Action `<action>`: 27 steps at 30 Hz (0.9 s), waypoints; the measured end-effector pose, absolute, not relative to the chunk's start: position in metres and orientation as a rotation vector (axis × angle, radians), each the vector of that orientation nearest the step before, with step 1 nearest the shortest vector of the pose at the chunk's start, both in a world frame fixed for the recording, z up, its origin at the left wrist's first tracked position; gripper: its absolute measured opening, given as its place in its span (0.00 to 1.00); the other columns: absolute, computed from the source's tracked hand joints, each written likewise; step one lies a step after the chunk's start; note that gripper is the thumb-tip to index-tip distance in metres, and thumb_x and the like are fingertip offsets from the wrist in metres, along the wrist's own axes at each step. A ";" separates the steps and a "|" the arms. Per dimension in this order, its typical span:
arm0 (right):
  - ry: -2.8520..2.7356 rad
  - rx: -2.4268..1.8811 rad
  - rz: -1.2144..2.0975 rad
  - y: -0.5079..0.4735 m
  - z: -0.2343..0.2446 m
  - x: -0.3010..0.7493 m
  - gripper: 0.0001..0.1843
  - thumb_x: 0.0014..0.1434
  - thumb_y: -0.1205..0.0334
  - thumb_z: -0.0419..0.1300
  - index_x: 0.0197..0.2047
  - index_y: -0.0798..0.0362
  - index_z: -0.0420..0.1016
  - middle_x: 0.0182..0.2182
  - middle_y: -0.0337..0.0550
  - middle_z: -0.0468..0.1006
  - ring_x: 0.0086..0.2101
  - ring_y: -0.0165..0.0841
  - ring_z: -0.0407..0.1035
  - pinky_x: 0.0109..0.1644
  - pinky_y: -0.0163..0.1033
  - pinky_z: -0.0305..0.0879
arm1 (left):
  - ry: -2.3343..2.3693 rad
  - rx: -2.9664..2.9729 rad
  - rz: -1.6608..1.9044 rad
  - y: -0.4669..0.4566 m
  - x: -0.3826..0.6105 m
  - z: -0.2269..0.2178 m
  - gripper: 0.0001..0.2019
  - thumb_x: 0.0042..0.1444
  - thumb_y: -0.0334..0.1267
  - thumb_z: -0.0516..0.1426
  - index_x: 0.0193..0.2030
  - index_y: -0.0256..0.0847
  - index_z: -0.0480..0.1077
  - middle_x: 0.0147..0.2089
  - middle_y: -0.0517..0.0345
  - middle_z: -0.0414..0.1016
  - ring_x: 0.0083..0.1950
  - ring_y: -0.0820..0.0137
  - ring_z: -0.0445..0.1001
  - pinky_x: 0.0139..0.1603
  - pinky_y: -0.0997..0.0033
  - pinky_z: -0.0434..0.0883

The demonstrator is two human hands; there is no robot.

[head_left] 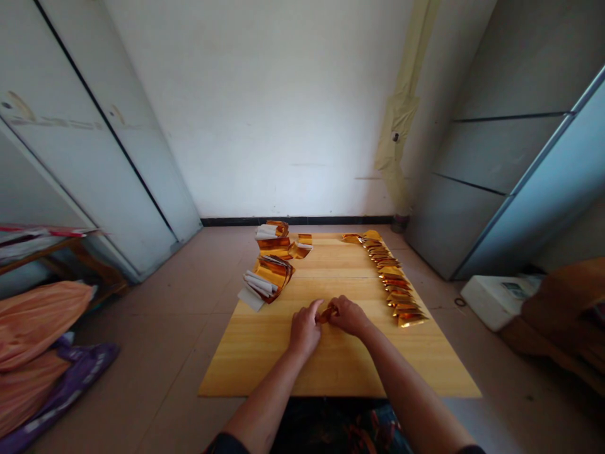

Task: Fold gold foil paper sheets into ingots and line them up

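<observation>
Close together near the middle of a wide wooden board (331, 369), the left hand (305, 329) and the right hand (348, 316), both bare. Between them, a small folded strip of gold foil (327, 313). Right hand closed, with thumb and fingers pinching the strip. Left hand with fingers curled and tips just at the strip's left end, but real pinching or only touching not possible to tell from this view.

Ahead of the grip and to its right, along the board's right side, a long overlapping row of folded gold foil pieces (390, 277). Ahead and to the left, at the board's left edge, a near bundle of gold foil with white paper (267, 279), and farther on, a far bundle of gold foil with white paper (273, 238). Well to the left of the grip, on the tile floor (155, 372), orange sacks (35, 334) and a purple bag (80, 372). Well to the right, a white plastic box (496, 301). Far ahead, a white wall (265, 113).
</observation>
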State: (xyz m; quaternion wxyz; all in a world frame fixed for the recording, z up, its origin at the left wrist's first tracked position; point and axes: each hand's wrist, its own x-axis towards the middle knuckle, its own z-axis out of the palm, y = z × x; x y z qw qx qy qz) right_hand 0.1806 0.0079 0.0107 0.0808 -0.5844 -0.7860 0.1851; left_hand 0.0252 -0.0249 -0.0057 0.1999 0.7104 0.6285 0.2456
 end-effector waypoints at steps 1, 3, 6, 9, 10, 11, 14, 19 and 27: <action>-2.355 -1.762 0.532 0.008 0.011 0.179 0.13 0.54 0.60 0.57 0.44 0.52 0.73 0.40 0.45 0.73 0.36 0.33 0.70 0.35 0.33 0.57 | 1.759 1.978 0.690 -0.025 0.025 -0.006 0.31 0.46 0.20 0.52 0.58 0.45 0.65 0.37 0.57 0.75 0.40 0.67 0.70 0.44 0.70 0.62; -2.379 -1.793 0.489 0.007 0.014 0.178 0.13 0.55 0.61 0.55 0.43 0.51 0.73 0.40 0.46 0.72 0.36 0.34 0.71 0.35 0.33 0.57 | 1.754 1.964 0.713 -0.024 0.025 -0.007 0.32 0.45 0.20 0.52 0.58 0.45 0.65 0.36 0.57 0.74 0.39 0.68 0.70 0.43 0.70 0.62; -2.443 -1.822 0.429 0.007 0.020 0.176 0.14 0.56 0.58 0.54 0.44 0.50 0.74 0.42 0.48 0.72 0.37 0.35 0.71 0.34 0.34 0.58 | 1.729 1.953 0.763 -0.024 0.024 -0.012 0.31 0.45 0.20 0.52 0.58 0.45 0.65 0.36 0.57 0.74 0.39 0.68 0.70 0.43 0.70 0.63; -2.529 -1.821 0.343 0.006 0.028 0.175 0.14 0.58 0.55 0.53 0.43 0.50 0.75 0.42 0.50 0.73 0.36 0.36 0.71 0.33 0.35 0.58 | 1.708 1.959 0.799 -0.024 0.023 -0.016 0.31 0.44 0.20 0.52 0.57 0.44 0.66 0.35 0.58 0.74 0.39 0.68 0.70 0.44 0.70 0.63; -2.556 -1.803 0.302 0.006 0.030 0.175 0.14 0.58 0.55 0.53 0.42 0.50 0.75 0.41 0.50 0.73 0.36 0.37 0.71 0.33 0.36 0.58 | 1.704 1.964 0.810 -0.024 0.023 -0.017 0.31 0.44 0.20 0.52 0.57 0.44 0.66 0.35 0.58 0.74 0.39 0.68 0.69 0.44 0.69 0.63; -2.578 -1.778 0.262 0.006 0.031 0.175 0.14 0.58 0.55 0.53 0.40 0.50 0.76 0.40 0.50 0.74 0.37 0.38 0.70 0.34 0.36 0.57 | 1.702 1.968 0.822 -0.024 0.023 -0.018 0.31 0.44 0.20 0.52 0.57 0.43 0.66 0.35 0.57 0.73 0.39 0.68 0.69 0.44 0.69 0.63; -2.599 -1.685 0.215 0.006 0.031 0.176 0.10 0.57 0.57 0.55 0.36 0.50 0.76 0.36 0.48 0.76 0.39 0.39 0.69 0.36 0.37 0.56 | 1.695 1.971 0.854 -0.025 0.022 -0.020 0.31 0.43 0.19 0.52 0.57 0.43 0.66 0.35 0.57 0.73 0.39 0.68 0.69 0.45 0.69 0.64; -2.414 -1.630 0.525 0.006 0.020 0.178 0.09 0.49 0.64 0.61 0.36 0.51 0.73 0.31 0.40 0.76 0.31 0.31 0.67 0.32 0.32 0.53 | 1.679 1.969 0.875 -0.025 0.022 -0.022 0.32 0.44 0.19 0.52 0.58 0.43 0.65 0.34 0.58 0.72 0.38 0.69 0.69 0.44 0.70 0.65; -2.219 -1.489 0.799 0.008 0.008 0.179 0.04 0.46 0.67 0.63 0.30 0.52 0.74 0.27 0.36 0.75 0.29 0.28 0.66 0.31 0.30 0.54 | 1.691 1.943 0.857 -0.024 0.023 -0.021 0.30 0.44 0.19 0.53 0.55 0.43 0.68 0.35 0.58 0.73 0.39 0.70 0.69 0.44 0.70 0.65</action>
